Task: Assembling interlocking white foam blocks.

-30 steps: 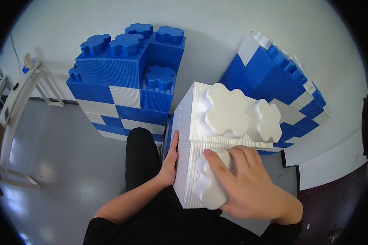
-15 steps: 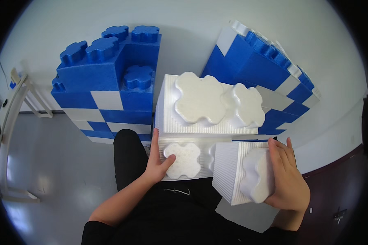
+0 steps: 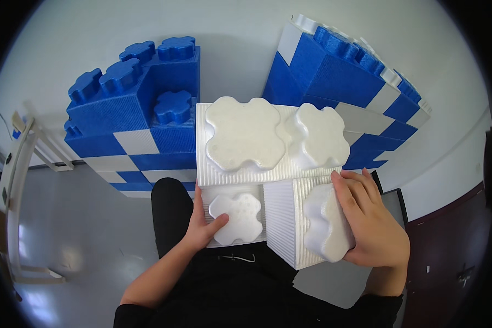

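1. The small white block (image 3: 281,221) is right of and below the middle of the frame. The right hand (image 3: 372,221) has its fingers bent round the right side of it, by its bumpy knob (image 3: 325,224).
2. The left hand (image 3: 202,227) grips the edge of the low white block (image 3: 205,195): thumb on top of its knob, fingers down its left side.
3. The small block looks like stiff foam or light plastic, so I think it is easy to lift. It should not squash much, but a hard knock might dent it.
4. The thin ridges on its sides should help fingers stick. The knob looks smoother and may slip. Good places to hold are the dips in the knob, or two flat sides.
5. The big white block (image 3: 224,176), with two knobs, sits just above the small one in the frame, so there is little room there. I cannot tell if they touch.
6. A blue and white stack (image 3: 109,145) is at upper left, and another stack (image 3: 333,76) is at upper right. The person's dark knee (image 3: 171,218) is left of the low block.
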A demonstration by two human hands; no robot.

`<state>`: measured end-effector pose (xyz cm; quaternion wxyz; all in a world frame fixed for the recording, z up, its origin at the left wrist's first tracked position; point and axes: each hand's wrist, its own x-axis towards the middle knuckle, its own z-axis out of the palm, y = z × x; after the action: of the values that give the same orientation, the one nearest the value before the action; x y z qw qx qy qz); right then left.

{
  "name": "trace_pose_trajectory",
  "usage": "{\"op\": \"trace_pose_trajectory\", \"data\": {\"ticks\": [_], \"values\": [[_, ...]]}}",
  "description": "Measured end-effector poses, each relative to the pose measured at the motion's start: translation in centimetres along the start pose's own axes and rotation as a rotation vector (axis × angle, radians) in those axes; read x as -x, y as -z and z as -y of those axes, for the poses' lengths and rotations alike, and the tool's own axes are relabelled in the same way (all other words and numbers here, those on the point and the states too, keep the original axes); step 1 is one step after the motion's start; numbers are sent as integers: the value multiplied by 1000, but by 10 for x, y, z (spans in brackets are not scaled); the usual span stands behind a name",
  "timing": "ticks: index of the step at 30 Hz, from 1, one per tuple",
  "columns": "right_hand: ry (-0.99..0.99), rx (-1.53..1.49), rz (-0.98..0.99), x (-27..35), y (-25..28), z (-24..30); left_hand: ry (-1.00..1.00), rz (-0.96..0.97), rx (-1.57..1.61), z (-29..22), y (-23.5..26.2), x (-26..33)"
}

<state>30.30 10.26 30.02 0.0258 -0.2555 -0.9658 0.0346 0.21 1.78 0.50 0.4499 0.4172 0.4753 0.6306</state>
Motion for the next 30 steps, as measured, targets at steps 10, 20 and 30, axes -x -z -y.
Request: {"op": "trace_pose_trajectory", "data": {"ticks": [10, 20, 30], "values": [[66, 70, -6, -3, 5, 7, 38, -10, 16, -5, -2, 7], [86, -1, -86, -9, -22, -6, 56, -28, 63, -6, -3, 7], [81, -17, -123, -14, -56, -25, 90, -47, -8, -9, 0, 0]]}}
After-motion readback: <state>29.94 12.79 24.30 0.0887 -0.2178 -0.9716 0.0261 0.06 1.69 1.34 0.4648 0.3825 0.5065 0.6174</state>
